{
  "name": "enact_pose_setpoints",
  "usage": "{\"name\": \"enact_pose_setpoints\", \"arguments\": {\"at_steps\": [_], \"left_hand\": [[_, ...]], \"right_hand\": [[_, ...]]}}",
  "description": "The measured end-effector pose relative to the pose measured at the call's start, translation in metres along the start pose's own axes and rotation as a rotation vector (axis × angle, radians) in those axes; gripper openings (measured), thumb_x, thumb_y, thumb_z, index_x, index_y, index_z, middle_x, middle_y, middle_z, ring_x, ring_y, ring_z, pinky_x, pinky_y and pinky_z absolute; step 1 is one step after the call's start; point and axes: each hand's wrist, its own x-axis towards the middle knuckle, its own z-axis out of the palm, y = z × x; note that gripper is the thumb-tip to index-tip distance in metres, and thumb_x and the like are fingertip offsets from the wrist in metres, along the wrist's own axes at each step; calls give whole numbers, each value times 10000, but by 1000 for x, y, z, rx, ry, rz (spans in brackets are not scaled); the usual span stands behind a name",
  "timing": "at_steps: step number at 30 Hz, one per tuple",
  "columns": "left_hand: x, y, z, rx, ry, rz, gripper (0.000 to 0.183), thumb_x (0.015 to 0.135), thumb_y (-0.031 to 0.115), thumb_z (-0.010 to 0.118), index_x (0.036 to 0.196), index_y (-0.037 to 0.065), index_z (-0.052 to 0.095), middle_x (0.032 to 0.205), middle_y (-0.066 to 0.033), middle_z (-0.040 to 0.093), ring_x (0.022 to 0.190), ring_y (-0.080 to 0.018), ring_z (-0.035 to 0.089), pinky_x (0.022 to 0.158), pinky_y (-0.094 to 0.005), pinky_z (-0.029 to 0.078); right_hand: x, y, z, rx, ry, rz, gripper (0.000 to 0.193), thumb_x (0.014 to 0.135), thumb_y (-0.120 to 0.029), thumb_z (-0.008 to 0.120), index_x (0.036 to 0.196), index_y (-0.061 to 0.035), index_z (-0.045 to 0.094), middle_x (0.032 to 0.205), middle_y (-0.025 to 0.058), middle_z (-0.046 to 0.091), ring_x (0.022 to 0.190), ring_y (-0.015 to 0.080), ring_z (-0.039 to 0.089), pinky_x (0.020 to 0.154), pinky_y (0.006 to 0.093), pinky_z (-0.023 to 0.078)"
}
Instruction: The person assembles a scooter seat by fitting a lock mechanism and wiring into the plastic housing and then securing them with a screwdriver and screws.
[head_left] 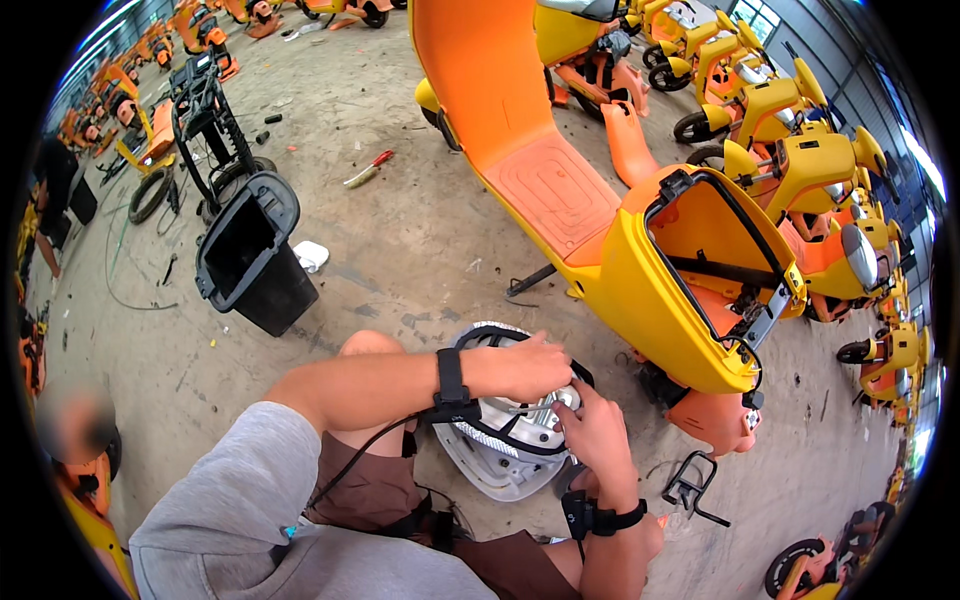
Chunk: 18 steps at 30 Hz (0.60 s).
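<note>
you are partway through handwork on a white-and-grey oval plastic shell with a black rim band (490, 478), which lies on the floor at the lower middle of the frame, in front of your knees, its inner side facing up. your left hand (528, 368) reaches over its upper part, with the fingers curled and close together; the fingertips are hidden, so you cannot tell from here what they grip. your right hand (598, 432) comes in from the lower right, thumb and forefinger drawn near each other beside the end of a thin silver metal rod (532, 408). they seem to pinch there, but the contact is too small to be sure.

as far as done goes, the shell lies apart from the yellow-and-orange scooter body (610, 285) at the right of centre, whose bay gapes open with its inner parts exposed. a deep black plastic bin with a wide rim (290, 305), left of centre, also stands loose on the floor, and so does a bent black metal bracket (690, 490) at the lower right.

what looks unfinished is the shell itself: both your hands are on its inner fittings, and whether any fastener there is loose or tight cannot be made out.
</note>
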Motion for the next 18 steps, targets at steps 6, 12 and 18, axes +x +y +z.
{"name": "enact_pose_setpoints", "arguments": {"at_steps": [6, 12, 18], "left_hand": [[-9, -4, -3, -92, 315, 7, 598, 758, 269, 730, 1195, -96, 549, 1256, -271, 502, 1127, -370, 548, 973, -426, 452], [-14, 12, -6, -52, 149, -185, 978, 659, 472, 794, 1265, -193, 411, 1255, -317, 491, 1012, -413, 614, 844, -411, 524], [-12, 5, 7, -174, 185, -23, 1124, 604, 461, 827, 1383, -146, 290, 1409, -321, 367, 970, -390, 638, 773, -419, 545]], "right_hand": [[-2, -12, -14, 177, -60, 165, 708, 885, -64, 578, 1492, -19, 217, 693, 129, 693, 479, 181, 631, 436, 308, 504], [-5, -14, -12, 316, -159, 183, 698, 916, -44, 541, 1507, -29, 170, 720, 124, 689, 490, 179, 629, 465, 306, 519], [1, 10, 2, 571, -283, 189, 724, 916, -49, 556, 1507, -13, 140, 800, 158, 692, 608, 167, 660, 529, 292, 539]]}}
